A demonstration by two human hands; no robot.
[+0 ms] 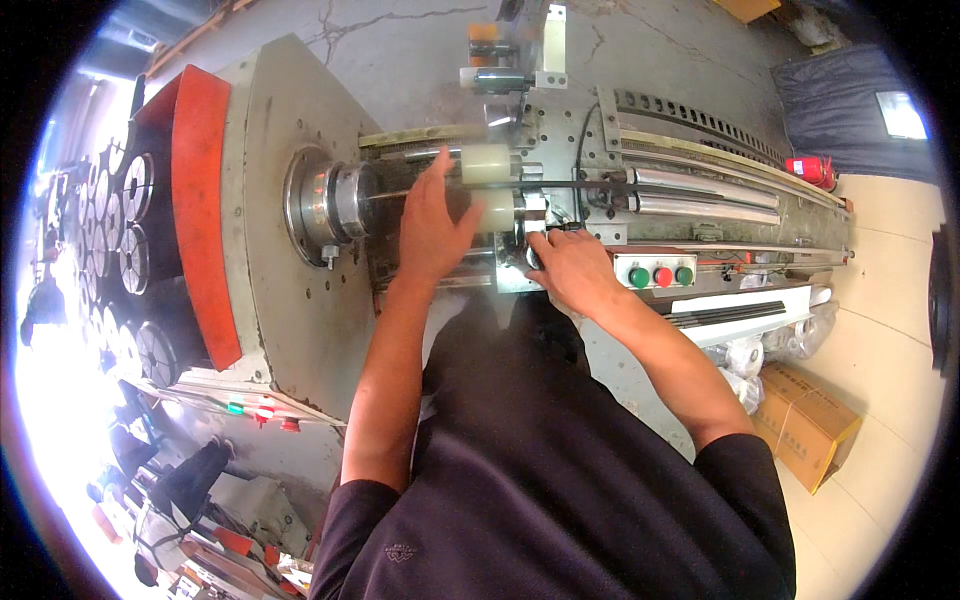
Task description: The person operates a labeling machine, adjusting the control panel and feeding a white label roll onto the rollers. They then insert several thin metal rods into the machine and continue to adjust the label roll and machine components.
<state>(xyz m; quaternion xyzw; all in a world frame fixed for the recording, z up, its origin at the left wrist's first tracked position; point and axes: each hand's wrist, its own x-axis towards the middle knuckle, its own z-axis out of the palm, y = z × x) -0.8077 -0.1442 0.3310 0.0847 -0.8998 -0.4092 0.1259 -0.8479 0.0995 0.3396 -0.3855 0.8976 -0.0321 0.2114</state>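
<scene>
My left hand (435,228) is raised beside two pale cream rollers, the far roller (485,163) and the near roller (493,212). Its fingers point away from me, with the thumb spread toward the near roller; I cannot tell whether it touches. A thin dark rod (590,184) runs lengthwise between the rollers. To the left, a round metal spindle (322,205) juts from the machine housing. My right hand (578,268) rests at the near side of the metal carriage (512,274), its fingers curled round a small part there that they mostly hide.
A control box (655,272) with green and red buttons sits right of my right hand. Below it, several dark rods (725,315) lie in a white tray. The grey machine housing (300,130) stands at left, and a cardboard box (808,425) is on the floor at right.
</scene>
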